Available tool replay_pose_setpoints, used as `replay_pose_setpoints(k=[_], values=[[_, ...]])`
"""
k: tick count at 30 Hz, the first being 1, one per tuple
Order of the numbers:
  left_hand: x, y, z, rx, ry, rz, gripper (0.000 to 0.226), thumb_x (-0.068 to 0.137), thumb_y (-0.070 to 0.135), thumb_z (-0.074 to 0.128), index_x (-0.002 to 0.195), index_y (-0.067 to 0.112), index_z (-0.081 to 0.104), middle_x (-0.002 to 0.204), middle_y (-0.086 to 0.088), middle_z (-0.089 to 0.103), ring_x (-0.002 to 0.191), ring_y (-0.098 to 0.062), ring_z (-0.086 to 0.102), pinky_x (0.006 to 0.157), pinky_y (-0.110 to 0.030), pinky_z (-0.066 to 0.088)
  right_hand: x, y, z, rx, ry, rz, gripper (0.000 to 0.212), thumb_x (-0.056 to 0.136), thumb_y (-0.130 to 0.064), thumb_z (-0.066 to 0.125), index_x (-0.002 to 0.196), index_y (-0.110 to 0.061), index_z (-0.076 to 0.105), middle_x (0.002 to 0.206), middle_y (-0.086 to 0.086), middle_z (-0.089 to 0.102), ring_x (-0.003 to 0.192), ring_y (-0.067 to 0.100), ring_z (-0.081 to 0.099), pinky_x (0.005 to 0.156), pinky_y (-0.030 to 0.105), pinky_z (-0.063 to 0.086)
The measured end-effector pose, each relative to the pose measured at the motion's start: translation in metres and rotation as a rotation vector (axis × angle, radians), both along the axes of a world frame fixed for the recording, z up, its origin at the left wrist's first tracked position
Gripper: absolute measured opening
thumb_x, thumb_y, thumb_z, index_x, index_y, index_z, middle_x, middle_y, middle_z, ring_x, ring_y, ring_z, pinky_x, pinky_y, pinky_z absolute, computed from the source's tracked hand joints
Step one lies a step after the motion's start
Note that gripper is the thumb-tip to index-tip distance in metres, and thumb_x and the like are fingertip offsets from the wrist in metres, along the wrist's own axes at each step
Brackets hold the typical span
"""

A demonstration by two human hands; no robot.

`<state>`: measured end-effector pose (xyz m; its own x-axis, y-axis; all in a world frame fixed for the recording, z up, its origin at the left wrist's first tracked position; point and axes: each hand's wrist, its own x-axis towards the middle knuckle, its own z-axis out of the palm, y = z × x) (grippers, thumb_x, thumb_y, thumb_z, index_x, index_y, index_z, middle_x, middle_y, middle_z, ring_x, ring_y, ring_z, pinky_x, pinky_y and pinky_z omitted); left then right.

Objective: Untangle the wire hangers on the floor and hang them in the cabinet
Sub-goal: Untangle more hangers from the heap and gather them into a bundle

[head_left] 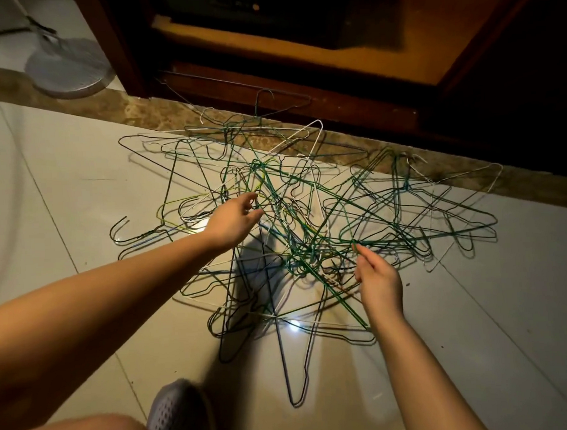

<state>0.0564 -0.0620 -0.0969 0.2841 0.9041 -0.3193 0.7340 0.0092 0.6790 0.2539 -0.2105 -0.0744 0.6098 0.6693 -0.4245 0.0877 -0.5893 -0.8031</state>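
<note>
Many wire hangers (295,220) lie knotted on the floor (63,192) before the cabinet (270,82). My left grip (235,221) reaches in, fingers apart. My right grip (379,282) touches a green wire; whether it pinches, I cannot tell. Untangling has barely begun; next I'd single out one hook.

Hangers (295,220) on floor (47,192) — cabinet (269,69) behind, fan base (69,69) left
</note>
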Motion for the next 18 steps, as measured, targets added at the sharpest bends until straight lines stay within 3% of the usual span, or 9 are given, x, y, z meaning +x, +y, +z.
replay_pose_setpoints(k=[3, 7, 10, 12, 14, 16, 18], values=[[-0.002, 0.005, 0.003, 0.09, 0.032, -0.067, 0.05, 0.094, 0.031, 0.05, 0.142, 0.025, 0.035, 0.131, -0.011, 0.052, 0.113, -0.025, 0.054, 0.09, -0.031, 0.043, -0.002, -0.002, 0.002, 0.05, -0.003, 0.006, 0.03, 0.095, -0.013, 0.049, 0.123, -0.014, 0.061, 0.09, -0.003, 0.056, 0.079, 0.011, 0.048, 0.072, 0.021, 0.041], [0.003, 0.026, 0.017, 0.233, 0.141, -0.182, 0.054, 0.094, 0.028, 0.05, 0.144, 0.027, 0.029, 0.13, -0.014, 0.051, 0.114, -0.027, 0.052, 0.096, -0.038, 0.045, -0.006, -0.005, 0.012, 0.151, -0.007, 0.003, 0.028, 0.093, -0.013, 0.054, 0.119, -0.016, 0.064, 0.08, -0.012, 0.065, 0.072, 0.011, 0.048, 0.058, 0.025, 0.044], [0.016, 0.044, 0.028, 0.317, 0.169, -0.237, 0.058, 0.093, 0.024, 0.052, 0.145, 0.026, 0.025, 0.129, -0.013, 0.054, 0.114, -0.027, 0.053, 0.093, -0.036, 0.045, -0.006, -0.003, 0.02, 0.192, -0.034, 0.016, 0.029, 0.093, -0.013, 0.054, 0.12, -0.014, 0.063, 0.104, -0.007, 0.068, 0.088, 0.006, 0.058, 0.072, 0.016, 0.047], [0.026, 0.055, 0.034, 0.323, 0.173, -0.257, 0.06, 0.093, 0.024, 0.052, 0.146, 0.022, 0.024, 0.131, -0.014, 0.054, 0.115, -0.029, 0.053, 0.095, -0.037, 0.043, -0.004, 0.0, 0.024, 0.223, -0.03, -0.006, 0.029, 0.093, -0.013, 0.054, 0.121, -0.013, 0.062, 0.092, -0.015, 0.067, 0.069, 0.008, 0.057, 0.062, 0.008, 0.045], [0.034, 0.066, 0.041, 0.305, 0.169, -0.233, 0.06, 0.093, 0.026, 0.052, 0.146, 0.018, 0.024, 0.131, -0.015, 0.053, 0.116, -0.03, 0.052, 0.096, -0.036, 0.041, -0.003, 0.002, 0.031, 0.26, -0.04, -0.013, 0.03, 0.093, -0.013, 0.054, 0.121, -0.018, 0.061, 0.081, -0.022, 0.063, 0.054, 0.021, 0.048, 0.052, 0.014, 0.041], [0.04, 0.072, 0.05, 0.311, 0.123, -0.167, 0.054, 0.094, 0.026, 0.051, 0.142, 0.015, 0.031, 0.129, -0.015, 0.054, 0.114, -0.028, 0.053, 0.095, -0.035, 0.041, -0.003, 0.004, 0.04, 0.298, -0.043, -0.007, 0.03, 0.093, -0.013, 0.054, 0.121, -0.024, 0.057, 0.081, -0.018, 0.066, 0.056, 0.029, 0.045, 0.048, 0.021, 0.039], [0.044, 0.071, 0.06, 0.33, 0.003, -0.022, 0.043, 0.095, 0.023, 0.049, 0.136, 0.013, 0.04, 0.127, -0.011, 0.056, 0.112, -0.024, 0.054, 0.094, -0.032, 0.042, -0.004, 0.008, 0.045, 0.33, -0.045, -0.013, 0.03, 0.093, -0.013, 0.053, 0.121, -0.022, 0.059, 0.079, -0.012, 0.067, 0.057, 0.022, 0.052, 0.048, 0.024, 0.045]])
